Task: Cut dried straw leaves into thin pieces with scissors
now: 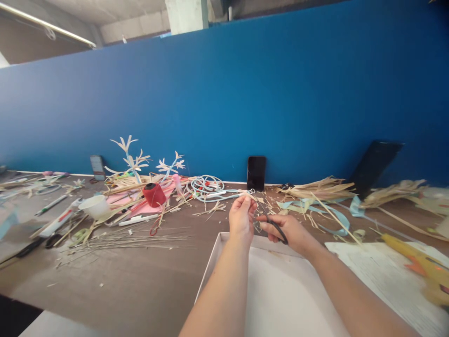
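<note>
My left hand (242,216) is raised over the far edge of a white shallow box, its thumb and fingers pinched together. A small pale piece shows at these fingertips, too small to name. Light blue cord (228,192) runs up to just behind that hand; I cannot tell whether the hand holds it. In my right hand (286,230) is a pair of scissors (278,229) with dark handles, the blades pointing up and left, close beside the left fingers. Below both forearms lies the white box (219,238).
Behind stand a phone (256,173) and a blue partition (228,103). Left lie a red thread spool (154,194), a white cup (94,206), straw flowers (131,159) and thin sticks (140,241). Right are dried husks (322,189), blue ribbon (336,229) and a yellow glue gun (417,262).
</note>
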Tool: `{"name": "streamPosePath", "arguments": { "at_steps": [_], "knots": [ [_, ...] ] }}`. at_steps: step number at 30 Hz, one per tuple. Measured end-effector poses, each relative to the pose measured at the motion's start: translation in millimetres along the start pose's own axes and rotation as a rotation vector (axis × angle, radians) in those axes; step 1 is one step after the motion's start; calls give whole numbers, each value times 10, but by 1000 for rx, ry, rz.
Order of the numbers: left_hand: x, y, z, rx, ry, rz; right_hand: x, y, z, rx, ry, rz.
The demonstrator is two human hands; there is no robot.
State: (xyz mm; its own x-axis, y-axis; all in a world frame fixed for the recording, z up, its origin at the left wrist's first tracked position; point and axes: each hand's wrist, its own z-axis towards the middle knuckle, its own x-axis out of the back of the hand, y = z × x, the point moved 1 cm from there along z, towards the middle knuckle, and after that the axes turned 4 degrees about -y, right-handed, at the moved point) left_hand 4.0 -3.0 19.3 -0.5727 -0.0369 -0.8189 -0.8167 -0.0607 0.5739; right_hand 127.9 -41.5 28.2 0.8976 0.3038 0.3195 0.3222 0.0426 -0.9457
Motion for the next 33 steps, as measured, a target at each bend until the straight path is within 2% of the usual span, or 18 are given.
{"name": "streamPosePath", "arguments": {
  "at_steps": [10,14,17,19,26,33],
  "knots": [
    [1,0,5,-5,-4,-3,-8,-16,16,22,22,-24],
    [9,6,-10,-3,-35,96,28,54,52,27,164,105],
    [24,-7,-31,40,-81,269,80,124,80,111,295,268],
    [31,-24,-46,72,-121,368,106,155,90,152,328,363],
    [20,-52,-90,134,-265,560,106,127,69,131,290,476],
    [6,-48,-109,187,-338,532,120,110,61,145,266,543]
  ]
}}
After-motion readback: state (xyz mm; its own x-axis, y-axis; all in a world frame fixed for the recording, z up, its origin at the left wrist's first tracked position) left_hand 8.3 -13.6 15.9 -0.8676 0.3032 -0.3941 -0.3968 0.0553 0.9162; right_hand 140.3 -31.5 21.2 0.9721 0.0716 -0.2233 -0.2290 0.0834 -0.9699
